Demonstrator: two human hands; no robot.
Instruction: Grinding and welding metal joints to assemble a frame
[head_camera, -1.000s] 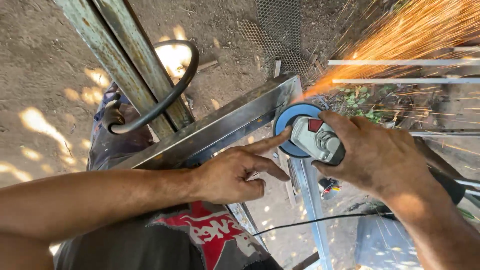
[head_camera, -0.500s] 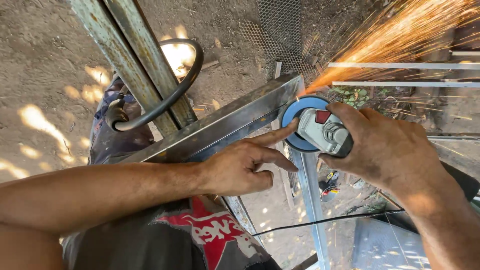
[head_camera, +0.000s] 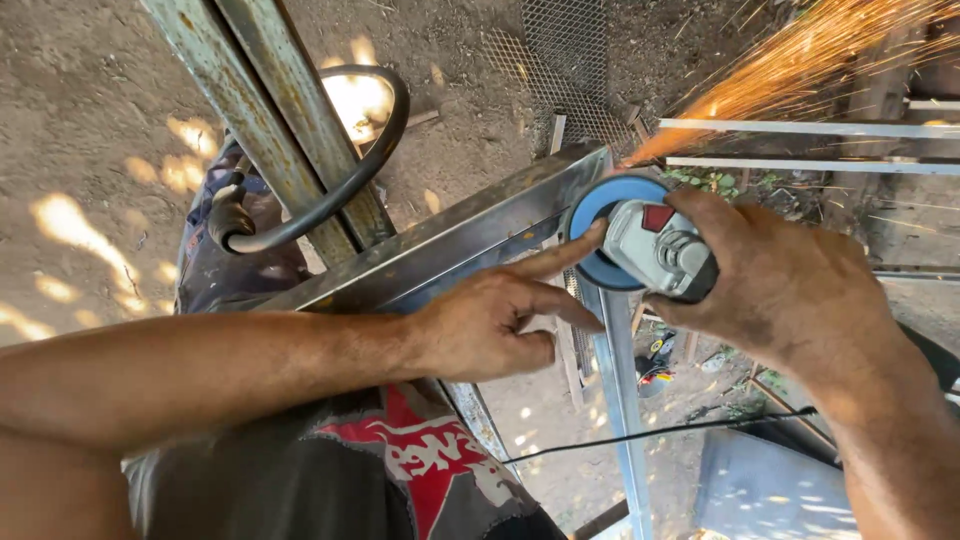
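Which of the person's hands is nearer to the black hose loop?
Left. The left hand lies just right of the black hose loop, on the metal frame; the right hand holds the grinder farther right.

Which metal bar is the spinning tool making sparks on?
The shiny steel frame under the hands: the grinder meets its corner, where the sparks start. The rusty bars at upper left and the thin white rails are untouched.

Bare left hand (head_camera: 490, 325) and right hand (head_camera: 790, 285), forearms unsleeved, grimy knuckles, dark grey shirt (head_camera: 330, 480) with red-and-white print, no gloves
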